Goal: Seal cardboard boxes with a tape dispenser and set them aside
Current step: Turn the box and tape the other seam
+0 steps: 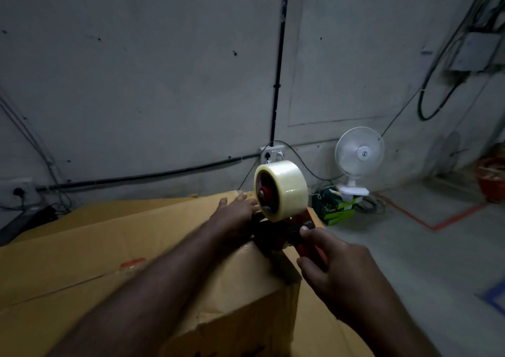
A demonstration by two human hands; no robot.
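Observation:
A large brown cardboard box (114, 250) fills the lower left, its top flaps closed. On its right top edge stands a red tape dispenser (284, 233) carrying a roll of clear tape (281, 190). My right hand (336, 272) grips the dispenser's red handle. My left hand (237, 211) lies flat on the box top just left of the roll, fingers straight and pressing down.
A white desk fan (358, 157) stands on a green box (333, 206) by the grey wall. A wall socket (272, 153) with cables sits behind the tape roll. An orange bucket (492, 179) is at the far right. Grey floor with an orange line (437, 224) lies to the right.

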